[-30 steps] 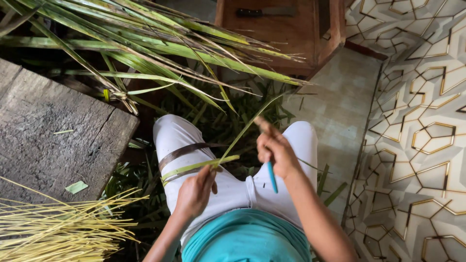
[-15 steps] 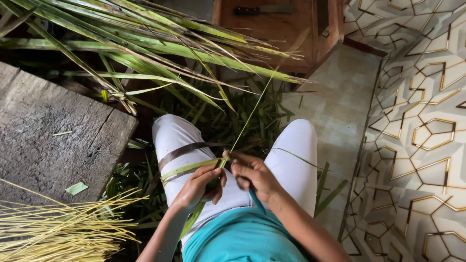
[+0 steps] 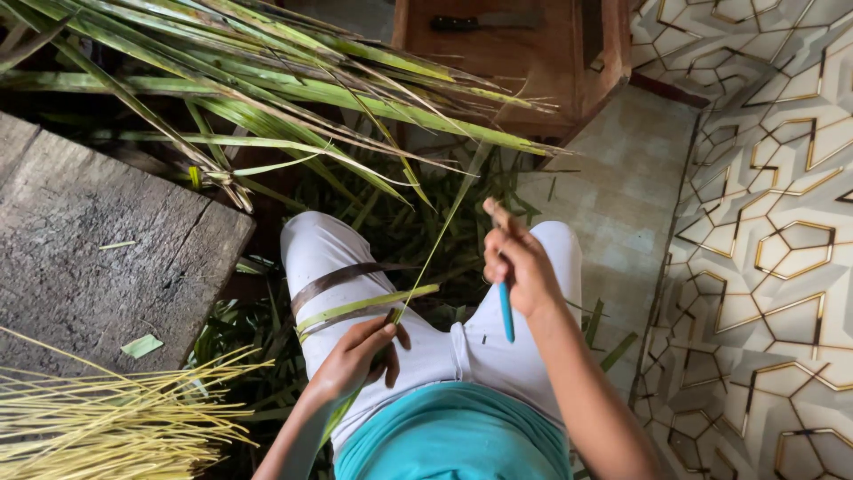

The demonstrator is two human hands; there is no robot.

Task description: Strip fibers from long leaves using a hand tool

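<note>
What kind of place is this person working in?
Probably a home floor or porch used as a craft spot for stripping palm leaves. A pile of long green fronds lies ahead, a bundle of pale stripped midribs sits beside a weathered wooden plank, and patterned floor covering lies alongside.

We are sitting with the palm fronds (image 3: 267, 80) lying ahead, across the floor. The wooden board (image 3: 98, 249) is lying to our left, the bundle of sticks (image 3: 98, 418) resting beside it, nearer us. The stool (image 3: 524, 62) is standing behind the fronds, a knife (image 3: 484, 20) lying on it. The tiled floor (image 3: 773, 249) is stretching to our right.
</note>
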